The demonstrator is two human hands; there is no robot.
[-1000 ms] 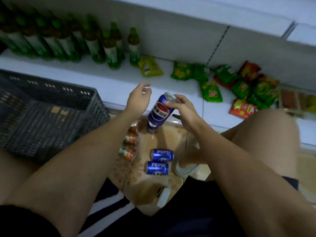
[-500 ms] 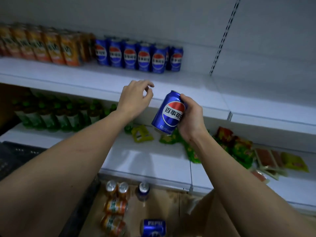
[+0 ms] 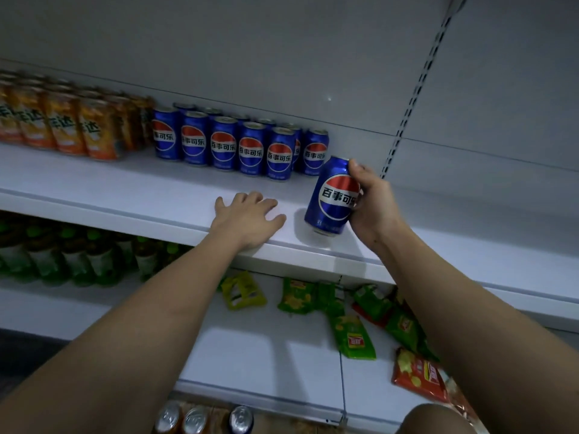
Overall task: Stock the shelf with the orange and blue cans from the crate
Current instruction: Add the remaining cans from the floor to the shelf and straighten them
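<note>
Shelf (image 3: 125,195), white, upper level, runs from left edge to right edge; lower shelf (image 3: 266,349) under it. Orange cans (image 3: 94,133) at the shelf's back left: four clear in the front row, more behind, blurred, total count cannot tell. Blue cans (image 3: 250,148) next to them toward the middle of the back: five in the front row plus one set back at the right end, and at least four tops behind. Green bottles (image 3: 78,255) on the lower shelf's left, about six in front, blurred. Snack packets (image 3: 354,333) scattered on the lower shelf's right, roughly eight, green, yellow and red. Three can tops (image 3: 203,419) below the lower shelf's front edge, on the floor.

Right hand (image 3: 372,205) reaches over the upper shelf's front edge; fingers curled round one blue can (image 3: 333,195), thumb on its top rim. Can is tilted, top leaning to the back, its base just above or touching the shelf near the front edge, cannot tell which; it sits forward of the blue row's right end.

Left hand (image 3: 247,217) lies palm down on the shelf's front edge, fingers spread and straight, just left of the held can, apart from it.
</note>
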